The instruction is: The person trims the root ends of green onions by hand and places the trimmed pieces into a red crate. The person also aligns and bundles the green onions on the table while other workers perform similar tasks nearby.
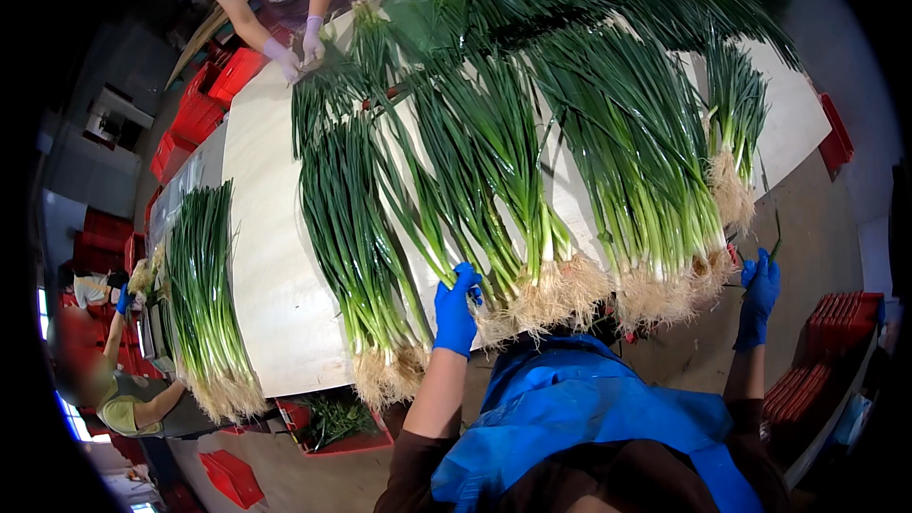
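We saw blue gloves on both hands, the left hand [456, 312] and the right hand [760, 296]. The spring onions [494, 161] were deep green, paling to white stalks with straw-coloured roots. The surface [266, 256] was pale cream. The apron [570, 418] was bright blue, the sleeves dark brown, and the crates [199, 114] red.

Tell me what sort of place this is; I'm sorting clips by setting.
Probably a vegetable packing or sorting shed. Big bundles of green onions with roots on cover a long table, red crates are stacked around it, and gloved workers stand at it, like the person's left hand on a bunch.
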### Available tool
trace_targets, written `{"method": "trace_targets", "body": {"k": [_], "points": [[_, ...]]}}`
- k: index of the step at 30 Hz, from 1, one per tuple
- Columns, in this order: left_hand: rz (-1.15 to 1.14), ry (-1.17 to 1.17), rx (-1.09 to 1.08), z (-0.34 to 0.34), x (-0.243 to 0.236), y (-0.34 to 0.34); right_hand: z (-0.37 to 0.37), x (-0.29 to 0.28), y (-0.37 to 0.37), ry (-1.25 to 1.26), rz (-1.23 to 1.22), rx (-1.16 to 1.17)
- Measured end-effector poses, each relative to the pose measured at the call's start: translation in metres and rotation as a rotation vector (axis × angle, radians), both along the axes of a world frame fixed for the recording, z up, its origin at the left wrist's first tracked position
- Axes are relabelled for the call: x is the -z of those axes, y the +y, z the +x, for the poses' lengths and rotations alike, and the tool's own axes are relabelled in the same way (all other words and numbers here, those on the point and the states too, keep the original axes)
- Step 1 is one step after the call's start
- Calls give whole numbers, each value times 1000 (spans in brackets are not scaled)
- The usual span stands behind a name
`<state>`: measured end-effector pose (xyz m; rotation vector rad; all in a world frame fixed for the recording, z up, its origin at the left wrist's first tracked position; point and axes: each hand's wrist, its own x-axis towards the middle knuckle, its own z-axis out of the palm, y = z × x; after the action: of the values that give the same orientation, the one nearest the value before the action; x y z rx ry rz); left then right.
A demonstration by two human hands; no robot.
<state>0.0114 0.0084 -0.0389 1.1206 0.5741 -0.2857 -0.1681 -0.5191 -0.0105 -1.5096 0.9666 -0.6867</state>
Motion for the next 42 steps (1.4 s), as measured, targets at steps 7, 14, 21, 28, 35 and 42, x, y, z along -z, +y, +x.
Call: {"method": "trace_targets", "body": {"k": [7, 14, 21, 28, 35, 42], "points": [[-79, -5, 45, 4, 35, -28, -35, 66, -49, 366, -651, 182], [-79, 42, -1, -2, 37, -8, 103, -37, 205, 35, -308, -853], [-244, 3, 105, -1, 48, -8, 187, 2, 327, 602, -537, -1065], [-287, 6, 69, -3, 44, -3, 220, 15, 353, 878, -483, -1009], [-151, -269, 157, -1, -46, 20, 208, -14, 324, 134, 308, -1074], [-355, -18, 228, -2, -12, 5, 180, 1, 359, 225, 207, -1317]]}}
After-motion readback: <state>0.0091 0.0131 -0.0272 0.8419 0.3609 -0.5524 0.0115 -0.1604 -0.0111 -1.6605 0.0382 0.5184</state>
